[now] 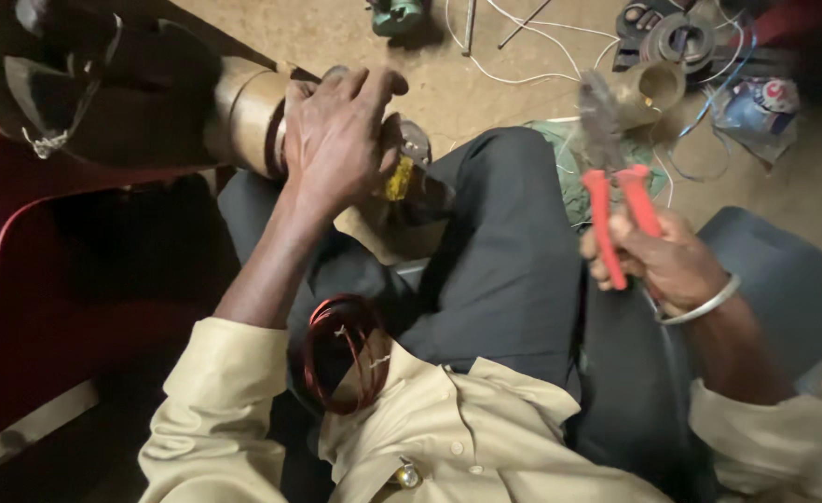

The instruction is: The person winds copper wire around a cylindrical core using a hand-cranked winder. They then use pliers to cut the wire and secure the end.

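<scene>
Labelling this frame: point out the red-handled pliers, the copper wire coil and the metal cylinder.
red-handled pliers [616, 219]: head view, on the red handles above the right hand.
copper wire coil [341, 349]: head view, on its left loop.
metal cylinder [248, 116]: head view, on its bare side.
</scene>
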The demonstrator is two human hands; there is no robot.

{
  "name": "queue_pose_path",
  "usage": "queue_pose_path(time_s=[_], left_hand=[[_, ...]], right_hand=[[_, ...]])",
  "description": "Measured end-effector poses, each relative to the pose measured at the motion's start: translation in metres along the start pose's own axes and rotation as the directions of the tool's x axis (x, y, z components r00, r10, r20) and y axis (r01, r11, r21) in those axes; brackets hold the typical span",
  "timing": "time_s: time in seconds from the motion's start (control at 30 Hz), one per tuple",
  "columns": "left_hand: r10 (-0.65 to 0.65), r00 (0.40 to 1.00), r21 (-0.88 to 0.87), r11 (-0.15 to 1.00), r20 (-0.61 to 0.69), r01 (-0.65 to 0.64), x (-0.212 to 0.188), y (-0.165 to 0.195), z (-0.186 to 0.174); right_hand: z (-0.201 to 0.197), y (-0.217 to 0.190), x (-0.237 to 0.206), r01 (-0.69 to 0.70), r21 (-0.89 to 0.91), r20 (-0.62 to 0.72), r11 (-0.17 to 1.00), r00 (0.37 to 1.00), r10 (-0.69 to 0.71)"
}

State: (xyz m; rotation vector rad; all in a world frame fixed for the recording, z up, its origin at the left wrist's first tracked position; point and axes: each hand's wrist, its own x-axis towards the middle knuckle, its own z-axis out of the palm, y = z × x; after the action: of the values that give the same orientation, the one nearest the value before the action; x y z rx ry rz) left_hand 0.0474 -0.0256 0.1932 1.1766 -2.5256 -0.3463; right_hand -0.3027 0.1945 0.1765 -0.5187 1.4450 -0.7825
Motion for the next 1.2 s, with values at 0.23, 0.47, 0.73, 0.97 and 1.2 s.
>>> queue_pose_path(time_s=[0.23, 0.47, 0.73, 0.97, 1.2], left_hand=[[0.053, 0.999, -0.279, 0.959, 0.012, -0.047, 0.015, 0.013, -0.004], [0.086, 0.996, -0.42, 0.904, -0.01, -0.082, 0.015, 0.005, 0.001], [-0.056, 0.994, -0.305, 0.949, 0.097, 0.083, 0.015, -0.001, 0.002], [0.069, 0.998, -0.411, 0.91, 0.006, -0.06, 0.015, 0.004, -0.009], [0.185, 0.979, -0.408, 0.903, 0.084, -0.136, 0.015, -0.006, -0.01]], right_hand=[[0.062, -0.05, 0.019, 0.137, 0.086, 0.445, 0.987, 0.881, -0.161], [0.103, -0.062, 0.043, 0.038, 0.065, 0.643, 0.997, 0.762, -0.071], [0.078, -0.043, 0.032, 0.123, 0.043, 0.606, 0.991, 0.786, -0.124], [0.051, -0.043, 0.023, 0.086, 0.258, 0.642, 0.962, 0.729, -0.237], [0.088, -0.052, 0.043, 0.03, 0.199, 0.649, 0.98, 0.745, -0.154]])
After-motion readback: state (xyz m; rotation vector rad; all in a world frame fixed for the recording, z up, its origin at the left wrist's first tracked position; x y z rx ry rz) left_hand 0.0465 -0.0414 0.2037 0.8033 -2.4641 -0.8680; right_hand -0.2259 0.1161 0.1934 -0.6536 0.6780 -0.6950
